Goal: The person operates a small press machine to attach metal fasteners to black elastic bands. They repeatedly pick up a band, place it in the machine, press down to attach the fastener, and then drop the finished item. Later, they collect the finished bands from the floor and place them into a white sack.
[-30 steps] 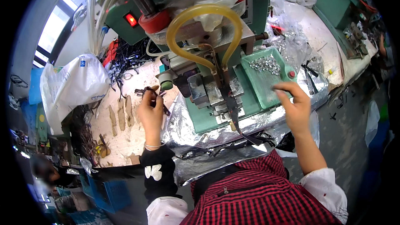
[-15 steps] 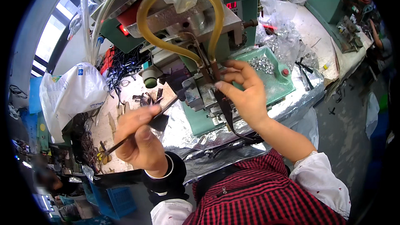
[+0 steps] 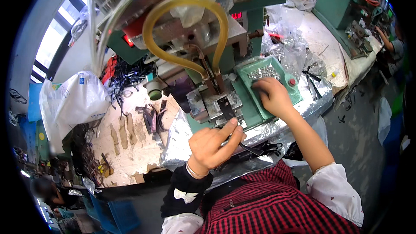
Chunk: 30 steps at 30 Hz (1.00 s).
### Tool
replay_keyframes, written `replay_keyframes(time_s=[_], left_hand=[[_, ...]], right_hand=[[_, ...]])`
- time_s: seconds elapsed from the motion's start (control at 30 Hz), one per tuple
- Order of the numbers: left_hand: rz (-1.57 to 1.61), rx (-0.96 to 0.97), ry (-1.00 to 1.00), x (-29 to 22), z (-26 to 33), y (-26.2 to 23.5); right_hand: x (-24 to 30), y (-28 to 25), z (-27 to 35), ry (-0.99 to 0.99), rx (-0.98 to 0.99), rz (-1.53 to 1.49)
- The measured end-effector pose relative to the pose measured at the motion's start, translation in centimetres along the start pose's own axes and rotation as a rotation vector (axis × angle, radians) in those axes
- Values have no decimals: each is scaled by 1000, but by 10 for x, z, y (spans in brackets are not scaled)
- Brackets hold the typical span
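My left hand [image 3: 214, 145] is closed around a thin dark tool [image 3: 253, 150] that sticks out to the lower right. Its index finger points up at the metal fixture [image 3: 221, 104] of a green press machine [image 3: 255, 15]. My right hand [image 3: 272, 96] lies palm down in a green tray [image 3: 297, 95] to the right of the fixture. Its fingers curl into a pile of small shiny metal parts [image 3: 265, 72]. A yellow hose [image 3: 182, 2] loops above the fixture.
Crinkled foil [image 3: 177, 141] covers the bench under the machine. Dark strips [image 3: 151, 117] lie on a worn wooden surface to the left, near a white plastic bag [image 3: 73, 102]. Clear bags [image 3: 290, 43] lie behind the tray. Another person [image 3: 392, 45] works at a second green machine [image 3: 342, 4] at the far right.
My left hand has risen from the wooden bench to the fixture, still holding the tool. My right hand has left the fixture and gone right, back into the tray.
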State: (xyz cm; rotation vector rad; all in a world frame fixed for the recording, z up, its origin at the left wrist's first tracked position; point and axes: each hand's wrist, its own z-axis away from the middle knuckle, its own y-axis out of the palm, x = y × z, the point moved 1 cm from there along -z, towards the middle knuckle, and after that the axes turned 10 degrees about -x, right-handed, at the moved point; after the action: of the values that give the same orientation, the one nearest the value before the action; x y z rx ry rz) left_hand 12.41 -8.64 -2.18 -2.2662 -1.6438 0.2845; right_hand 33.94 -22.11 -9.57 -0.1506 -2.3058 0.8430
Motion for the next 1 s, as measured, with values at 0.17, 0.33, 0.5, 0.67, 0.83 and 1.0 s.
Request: replay_keyframes(time_s=[0.17, 0.33, 0.5, 0.67, 0.83, 1.0], left_hand=[[11, -5, -42, -1, 8, 2], [32, 24, -64, -3, 1, 1], [55, -71, -189, -12, 12, 3], [-2, 126, -365, -50, 18, -55], [-463, -400, -632, -17, 17, -110], [-898, 184, -806, 121, 84, -106]], right_hand=[[-2, -32, -1, 114, -445, -100], [-9, -28, 17, 187, -100, -72], [5, -11, 24, 140, -118, 267], [5, 0, 23, 114, -155, 295], [15, -6, 30, 322, -286, -97], [31, -5, 14, 137, -370, -147]])
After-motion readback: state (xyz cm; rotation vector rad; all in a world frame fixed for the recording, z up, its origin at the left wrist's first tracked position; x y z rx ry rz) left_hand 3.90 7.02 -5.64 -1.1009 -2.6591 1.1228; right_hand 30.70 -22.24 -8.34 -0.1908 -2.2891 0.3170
